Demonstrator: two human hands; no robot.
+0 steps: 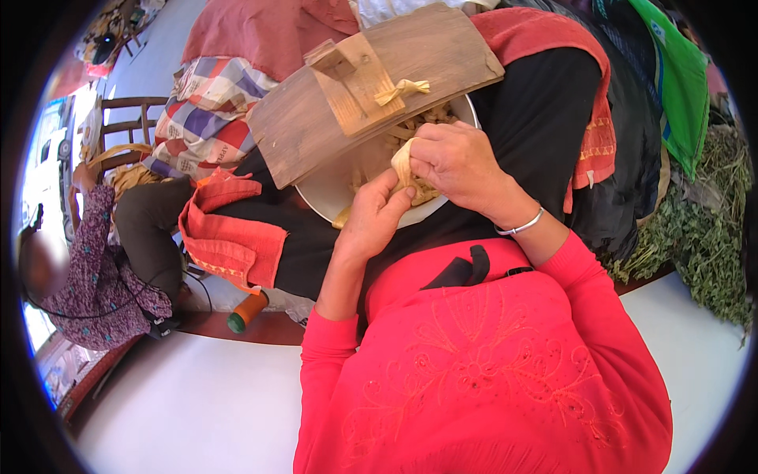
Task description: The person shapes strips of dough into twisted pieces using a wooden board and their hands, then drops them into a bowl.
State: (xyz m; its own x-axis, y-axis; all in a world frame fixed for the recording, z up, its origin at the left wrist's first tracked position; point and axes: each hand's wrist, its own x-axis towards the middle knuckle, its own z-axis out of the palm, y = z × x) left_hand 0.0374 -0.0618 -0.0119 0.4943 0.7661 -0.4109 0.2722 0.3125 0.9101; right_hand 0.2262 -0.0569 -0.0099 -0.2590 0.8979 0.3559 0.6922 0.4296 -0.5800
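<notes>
Tan strip (pixel 402 163) (curled) points lengthwise toward the board (pixel 446 54).

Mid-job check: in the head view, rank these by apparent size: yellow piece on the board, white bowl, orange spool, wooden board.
Largest to smallest:
1. Wooden board
2. White bowl, partly hidden by the board
3. Orange spool and yellow piece: too alike to rank

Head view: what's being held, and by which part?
A folded, pale yellow, flat strip: right hand pinches its upper part, left hand its lower.
</notes>
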